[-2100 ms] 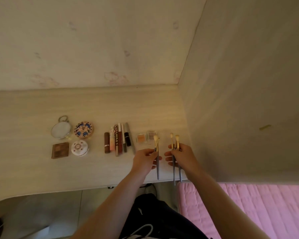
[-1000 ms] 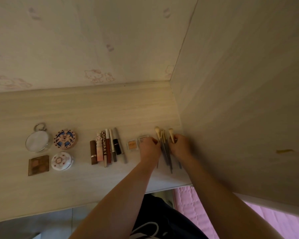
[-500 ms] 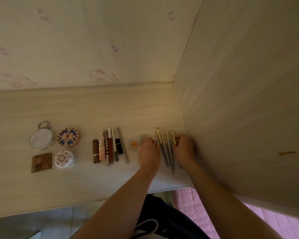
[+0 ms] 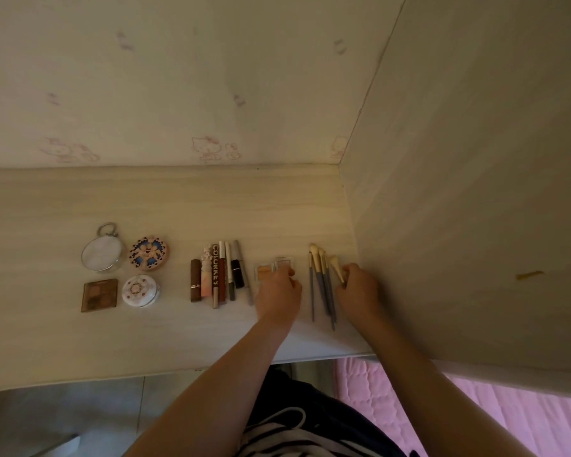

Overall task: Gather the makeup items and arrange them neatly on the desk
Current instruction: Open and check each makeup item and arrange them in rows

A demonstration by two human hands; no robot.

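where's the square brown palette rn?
Head view, far left on the desk: the brown palette lies flat beside the white round compact, just in front of the clear round case.

matt pale wood-grain desk (image 4: 145,206), pink quilted cloth bedding (image 4: 475,400)

Surface (image 4: 145,199): pale wood grain. Brushes (image 4: 320,285): grey handles, cream bristles. Round compact (image 4: 148,257): blue-and-peach pattern; second compact (image 4: 140,290) white, pink motif. Square palette (image 4: 99,295): brown. Lipstick (image 4: 195,280): brown. Wall (image 4: 178,94): cream, faint pink cartoon prints. Bed cover (image 4: 475,413): pink, quilted.
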